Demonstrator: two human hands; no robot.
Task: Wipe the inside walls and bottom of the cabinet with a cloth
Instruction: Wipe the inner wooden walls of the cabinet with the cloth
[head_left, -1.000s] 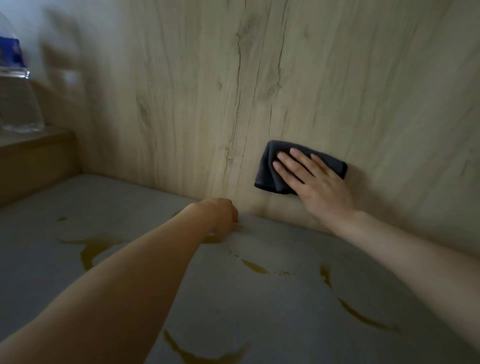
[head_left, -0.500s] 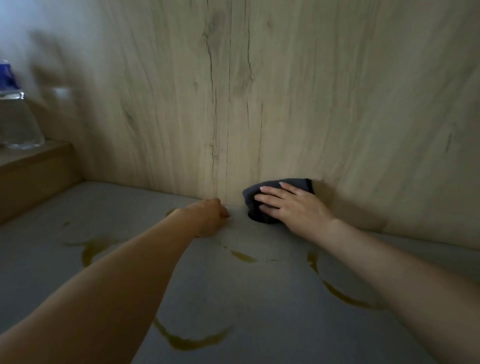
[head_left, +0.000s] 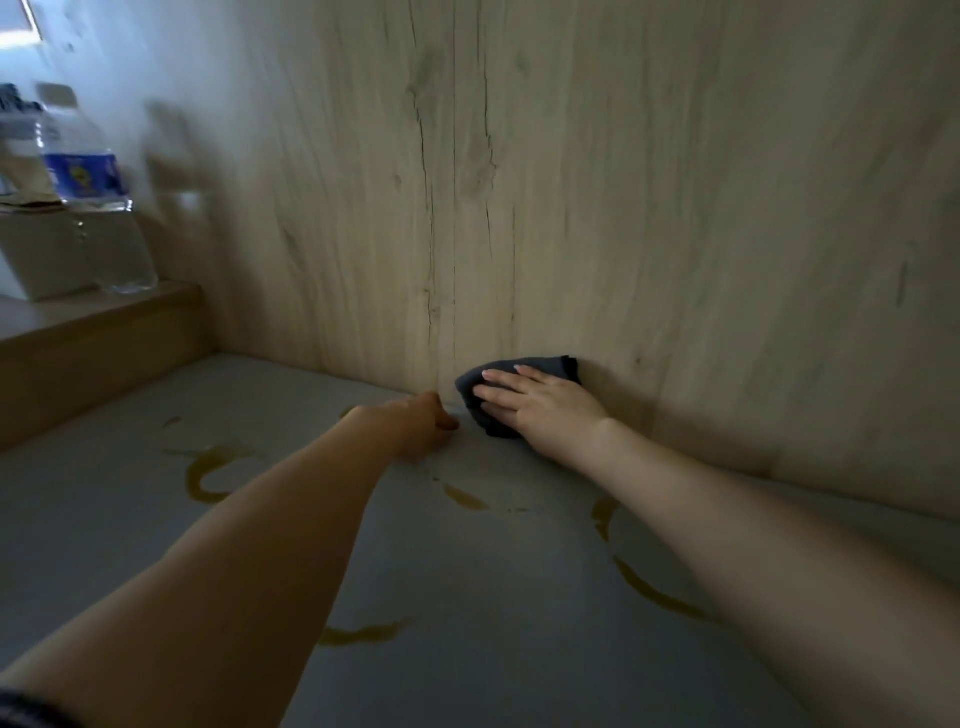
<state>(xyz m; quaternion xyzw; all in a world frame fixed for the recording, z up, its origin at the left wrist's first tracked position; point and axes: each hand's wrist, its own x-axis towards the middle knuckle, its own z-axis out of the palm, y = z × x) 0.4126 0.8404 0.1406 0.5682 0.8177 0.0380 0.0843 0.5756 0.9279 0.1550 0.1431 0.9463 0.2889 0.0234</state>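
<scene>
While both bare forearms are reaching forward from the near edge of the view, the grey cabinet bottom (head_left: 467, 649) is lying beneath them, matte and flat, and curved yellowish-brown streaks (head_left: 208, 475) are showing on it in arcs and short dashes, some under the arms and some farther in. Further on, the left hand (head_left: 415, 426) is resting on the cabinet bottom close to the seam with the wall, its fingers curling under into a loose fist that is holding nothing visible. Just beside it, to the right, the right hand (head_left: 540, 405) is lying flat with straight fingers spread, pressing a dark grey cloth (head_left: 550, 366) down into the corner where the bottom is meeting the back wall; the cloth is looking soft and bunched, with one folded edge sticking up against the wall behind the knuckles. Behind the hands, the back wall (head_left: 675, 208) is rising in pale wood-grain panelling with dark vertical crack-like lines. Far off to the left, a raised wooden ledge (head_left: 98, 332) is carrying a clear plastic bottle (head_left: 98, 208) with a blue label, standing upright and blurred, with a pale box-like thing (head_left: 36, 254) just beside it.
</scene>
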